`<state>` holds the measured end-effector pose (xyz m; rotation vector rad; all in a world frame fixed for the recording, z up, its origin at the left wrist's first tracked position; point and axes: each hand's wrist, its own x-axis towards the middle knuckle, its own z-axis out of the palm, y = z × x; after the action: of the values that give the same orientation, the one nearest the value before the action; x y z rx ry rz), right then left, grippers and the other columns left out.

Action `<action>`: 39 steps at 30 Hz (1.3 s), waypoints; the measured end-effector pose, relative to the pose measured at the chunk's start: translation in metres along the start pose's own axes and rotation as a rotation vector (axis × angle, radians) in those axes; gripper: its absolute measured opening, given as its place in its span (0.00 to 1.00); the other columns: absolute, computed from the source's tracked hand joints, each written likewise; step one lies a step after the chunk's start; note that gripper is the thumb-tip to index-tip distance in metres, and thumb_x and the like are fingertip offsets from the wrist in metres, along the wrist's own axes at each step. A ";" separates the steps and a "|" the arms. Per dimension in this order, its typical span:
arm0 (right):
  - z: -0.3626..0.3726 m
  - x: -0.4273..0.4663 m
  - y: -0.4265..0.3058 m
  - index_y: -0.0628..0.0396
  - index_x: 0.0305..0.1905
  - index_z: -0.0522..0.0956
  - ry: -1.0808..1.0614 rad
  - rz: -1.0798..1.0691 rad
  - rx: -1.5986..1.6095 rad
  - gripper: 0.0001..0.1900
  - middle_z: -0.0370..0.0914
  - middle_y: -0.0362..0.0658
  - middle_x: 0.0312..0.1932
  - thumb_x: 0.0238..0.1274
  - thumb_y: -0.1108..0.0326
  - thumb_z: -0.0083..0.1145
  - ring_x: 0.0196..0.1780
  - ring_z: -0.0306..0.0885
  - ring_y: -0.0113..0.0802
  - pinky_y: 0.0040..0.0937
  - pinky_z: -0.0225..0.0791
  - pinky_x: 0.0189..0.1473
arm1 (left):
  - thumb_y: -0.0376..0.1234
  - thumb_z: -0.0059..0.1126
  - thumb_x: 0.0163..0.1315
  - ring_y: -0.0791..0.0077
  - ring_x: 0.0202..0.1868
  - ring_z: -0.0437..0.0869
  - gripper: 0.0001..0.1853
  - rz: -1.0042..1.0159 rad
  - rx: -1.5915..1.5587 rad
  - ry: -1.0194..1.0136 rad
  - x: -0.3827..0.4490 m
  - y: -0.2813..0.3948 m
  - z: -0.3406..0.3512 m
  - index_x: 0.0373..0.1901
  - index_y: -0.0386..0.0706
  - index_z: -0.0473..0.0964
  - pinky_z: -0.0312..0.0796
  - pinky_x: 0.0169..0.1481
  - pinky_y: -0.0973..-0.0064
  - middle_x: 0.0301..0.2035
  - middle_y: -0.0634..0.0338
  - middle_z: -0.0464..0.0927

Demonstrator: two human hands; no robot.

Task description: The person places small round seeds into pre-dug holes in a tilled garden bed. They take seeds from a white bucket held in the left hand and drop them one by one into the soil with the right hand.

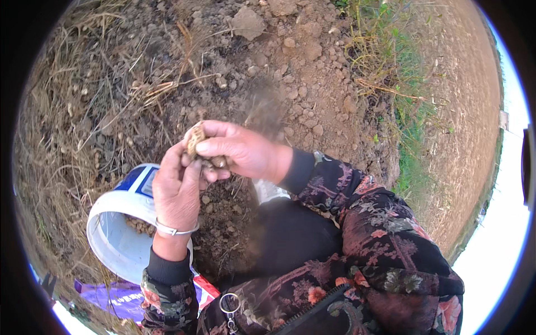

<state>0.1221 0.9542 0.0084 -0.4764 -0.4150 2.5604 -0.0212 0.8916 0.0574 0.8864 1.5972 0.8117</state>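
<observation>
My right hand point(245, 153) pinches a tan peanut pod point(196, 140) between thumb and index finger. More soil-stained peanut pods point(217, 162) sit under its curled fingers. From the lower left, my left hand point(178, 184) meets it, thumb and fingertips closed around the same small cluster; where the two hands overlap, part of the cluster is hidden. A metal bangle circles the left wrist. Just below this hand, a white plastic bucket point(119, 238) lies tilted with its mouth towards me, and several peanuts point(140, 226) rest inside.
Dry plant stalks point(159, 90) and scattered pods cover the ground to the left. Clods of brown soil point(310, 104) lie ahead, beside a strip of green weeds point(404, 138). A purple printed bag point(113, 297) lies by the bucket. A white shoe point(270, 190) shows beneath my right wrist.
</observation>
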 end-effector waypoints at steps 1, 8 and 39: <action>0.001 -0.002 0.004 0.56 0.45 0.71 0.029 0.016 -0.031 0.07 0.77 0.42 0.37 0.64 0.68 0.49 0.25 0.75 0.24 0.15 0.64 0.20 | 0.20 0.46 0.62 0.88 0.28 0.74 0.18 -0.020 0.102 0.031 -0.006 -0.002 -0.001 0.54 0.36 0.69 0.69 0.32 0.88 0.36 0.65 0.77; 0.006 -0.017 -0.002 0.55 0.42 0.71 0.327 -0.262 0.038 0.08 0.74 0.44 0.33 0.66 0.63 0.46 0.26 0.70 0.24 0.17 0.64 0.23 | 0.23 0.50 0.55 0.66 0.22 0.77 0.15 0.465 0.564 -0.066 -0.050 -0.030 0.007 0.45 0.38 0.73 0.71 0.28 0.73 0.23 0.52 0.76; -0.194 0.129 0.009 0.57 0.44 0.74 0.789 0.013 -1.671 0.19 0.78 0.53 0.38 0.54 0.55 0.57 0.46 0.76 0.50 0.42 0.67 0.50 | 0.40 0.47 0.60 0.58 0.29 0.77 0.14 0.330 1.253 0.458 0.006 -0.016 -0.146 0.25 0.41 0.76 0.67 0.35 0.64 0.23 0.55 0.76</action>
<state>0.0915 1.0528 -0.2010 -1.8242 -2.0577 1.1983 -0.1674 0.8804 0.0672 1.9725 2.4214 0.1146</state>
